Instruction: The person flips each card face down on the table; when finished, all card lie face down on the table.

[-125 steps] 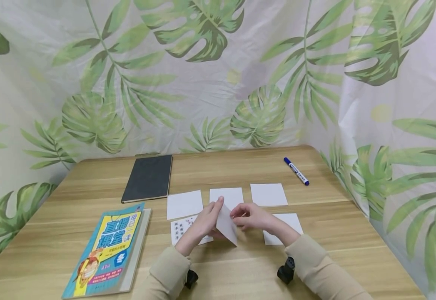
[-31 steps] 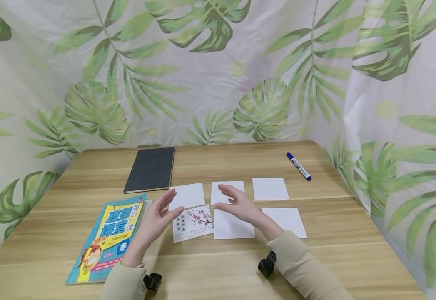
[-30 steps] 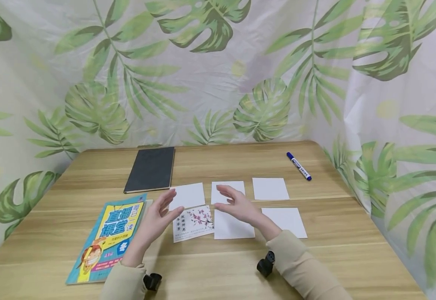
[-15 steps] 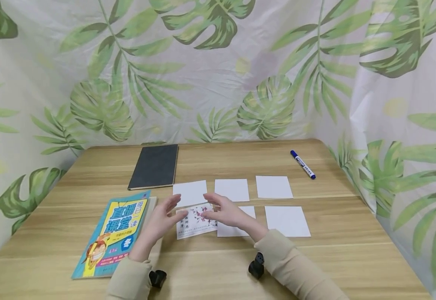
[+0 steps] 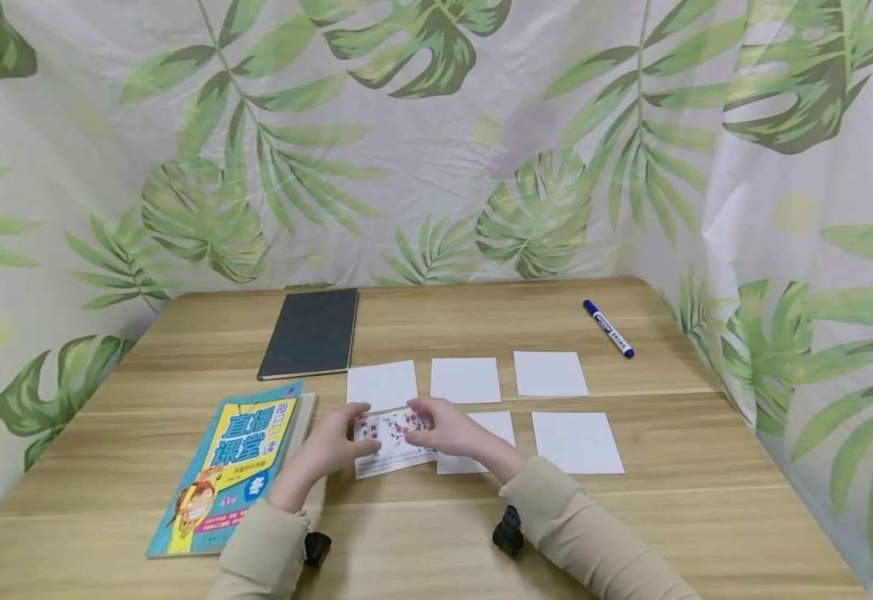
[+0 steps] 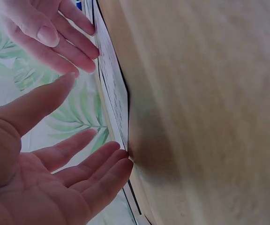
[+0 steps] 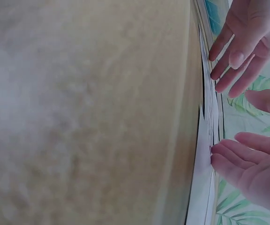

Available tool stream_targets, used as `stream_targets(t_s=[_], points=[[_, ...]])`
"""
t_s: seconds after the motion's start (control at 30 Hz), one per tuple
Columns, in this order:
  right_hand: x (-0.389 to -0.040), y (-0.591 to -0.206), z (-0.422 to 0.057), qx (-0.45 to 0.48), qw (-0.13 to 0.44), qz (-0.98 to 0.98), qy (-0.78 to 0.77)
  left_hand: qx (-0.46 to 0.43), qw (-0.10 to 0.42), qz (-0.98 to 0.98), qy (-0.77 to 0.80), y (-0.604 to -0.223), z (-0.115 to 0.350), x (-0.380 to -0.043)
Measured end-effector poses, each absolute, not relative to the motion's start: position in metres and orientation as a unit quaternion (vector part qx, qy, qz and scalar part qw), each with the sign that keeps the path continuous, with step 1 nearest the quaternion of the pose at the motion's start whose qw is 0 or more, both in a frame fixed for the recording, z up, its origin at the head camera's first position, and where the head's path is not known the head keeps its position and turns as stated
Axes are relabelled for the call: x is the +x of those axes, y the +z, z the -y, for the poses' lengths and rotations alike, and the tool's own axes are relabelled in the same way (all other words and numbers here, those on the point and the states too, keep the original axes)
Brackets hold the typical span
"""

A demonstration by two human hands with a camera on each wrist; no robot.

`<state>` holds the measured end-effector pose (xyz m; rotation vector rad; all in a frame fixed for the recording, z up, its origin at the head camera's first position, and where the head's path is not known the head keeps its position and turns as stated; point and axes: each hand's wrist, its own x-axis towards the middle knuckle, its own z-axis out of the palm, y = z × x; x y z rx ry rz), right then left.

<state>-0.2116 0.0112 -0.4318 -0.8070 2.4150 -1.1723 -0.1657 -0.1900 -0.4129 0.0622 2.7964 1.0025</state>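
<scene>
A printed card with dark characters and pink blossoms lies flat on the wooden table, front left among the cards. My left hand is at its left edge and my right hand at its right edge, partly over a white card. In the left wrist view, the left hand's fingertips are down by the card, thumb well apart from the relaxed fingers. The right wrist view has the right hand likewise, fingertips near the card's edge. Neither hand grips the card.
Several blank white cards, such as the back right one, lie in two rows. A colourful book lies left, a black notebook behind it. A blue-capped marker is at the far right. A leaf-patterned curtain surrounds the table.
A white card held upright earlier now lies in the front row, right of the printed card. Since then both hands have moved in and down to the printed card's sides.
</scene>
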Motion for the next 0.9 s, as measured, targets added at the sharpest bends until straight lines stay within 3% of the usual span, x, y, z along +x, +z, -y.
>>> stream_targets(t_s=[0.3, 0.9], points=[[-0.206, -0.431, 0.0, -0.336, 0.12, -0.884, -0.302, 0.041, 0.098, -0.97, 0.218, -0.412, 0.185, -0.173], [-0.2, -0.423, 0.01, -0.352, 0.109, -0.909, -0.196, 0.002, 0.165, -0.965, 0.202, -0.403, 0.182, -0.182]])
